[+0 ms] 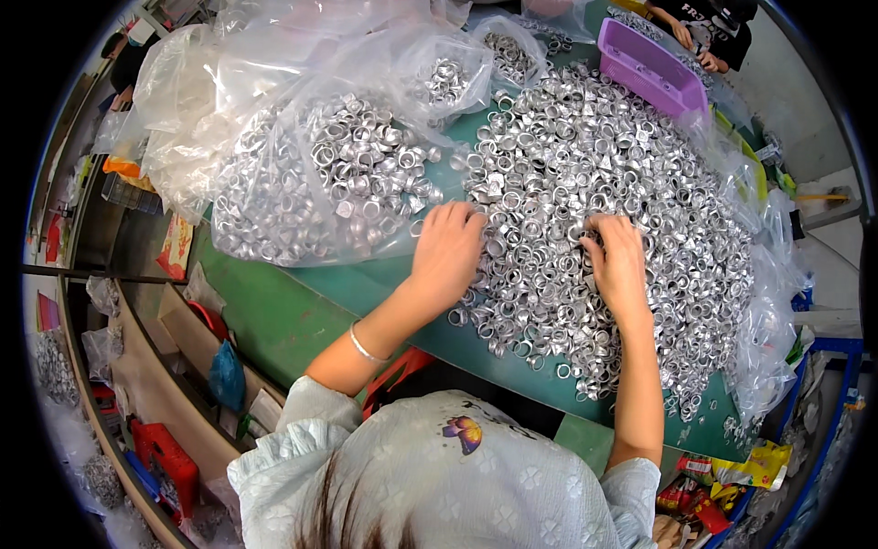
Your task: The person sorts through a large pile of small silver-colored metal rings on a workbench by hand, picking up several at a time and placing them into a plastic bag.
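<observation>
A wide heap of silver metal rings (567, 165) is spread over the green tabletop (352, 293). My left hand (450, 249) is at the heap's left edge, its fingers bent down together against the rings; whatever lies under the fingertips is hidden. Over the middle of the heap, my right hand (619, 265) has its thumb and fingers curled close together among the rings. I cannot make out what is between those fingertips. To the left of my left hand lies a clear plastic bag (274, 197), with more silver rings inside and at its mouth.
A purple basket (651, 73) stands at the far right, near another person (709, 32). Crumpled clear plastic (768, 302) lines the table's right side. Shelving with a red crate (169, 462) is on the left. Coloured packets (754, 465) lie at the lower right.
</observation>
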Tool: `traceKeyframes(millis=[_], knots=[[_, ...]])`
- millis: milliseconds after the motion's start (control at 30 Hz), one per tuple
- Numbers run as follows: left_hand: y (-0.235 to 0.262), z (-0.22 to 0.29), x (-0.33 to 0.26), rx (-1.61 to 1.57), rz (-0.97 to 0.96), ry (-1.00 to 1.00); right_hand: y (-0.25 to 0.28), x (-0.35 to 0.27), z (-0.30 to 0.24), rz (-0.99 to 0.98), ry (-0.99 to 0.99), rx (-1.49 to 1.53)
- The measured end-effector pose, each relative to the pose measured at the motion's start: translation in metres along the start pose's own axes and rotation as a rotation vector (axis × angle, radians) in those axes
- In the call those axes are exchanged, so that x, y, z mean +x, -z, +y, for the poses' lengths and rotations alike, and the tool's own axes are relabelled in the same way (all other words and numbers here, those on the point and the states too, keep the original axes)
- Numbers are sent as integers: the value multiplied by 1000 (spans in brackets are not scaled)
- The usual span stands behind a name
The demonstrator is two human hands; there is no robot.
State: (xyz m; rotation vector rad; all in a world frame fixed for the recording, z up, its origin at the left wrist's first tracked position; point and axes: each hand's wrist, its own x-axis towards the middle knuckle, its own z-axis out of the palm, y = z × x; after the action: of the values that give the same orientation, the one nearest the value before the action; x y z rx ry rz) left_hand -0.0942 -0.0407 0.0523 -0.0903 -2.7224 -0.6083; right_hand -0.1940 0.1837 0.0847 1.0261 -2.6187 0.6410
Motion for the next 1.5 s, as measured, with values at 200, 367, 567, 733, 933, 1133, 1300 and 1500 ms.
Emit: traceKeyframes(millis=[200,367,567,733,933,1133,1300,1500], knots=[[3,3,-16,-118,-11,47,0,1,-12,-81,-11,-55],[-8,19,-12,-222,13,89,-3,5,-10,-56,-84,-20],[-14,14,-13,-391,101,88,9,6,-14,19,-713,1652],[-1,32,-19,-961,27,511,-13,9,-44,-217,-501,994],[1,20,-41,-1175,130,549,-30,18,-81,-227,43,46],[-6,3,-29,-211,-38,349,-25,12,-62,-77,-83,-109],[-16,-8,-24,-519,36,357,-8,14,-46,55,-232,-125],[13,-9,-22,-2129,-63,719,-15,1,-82,-134,-31,86]])
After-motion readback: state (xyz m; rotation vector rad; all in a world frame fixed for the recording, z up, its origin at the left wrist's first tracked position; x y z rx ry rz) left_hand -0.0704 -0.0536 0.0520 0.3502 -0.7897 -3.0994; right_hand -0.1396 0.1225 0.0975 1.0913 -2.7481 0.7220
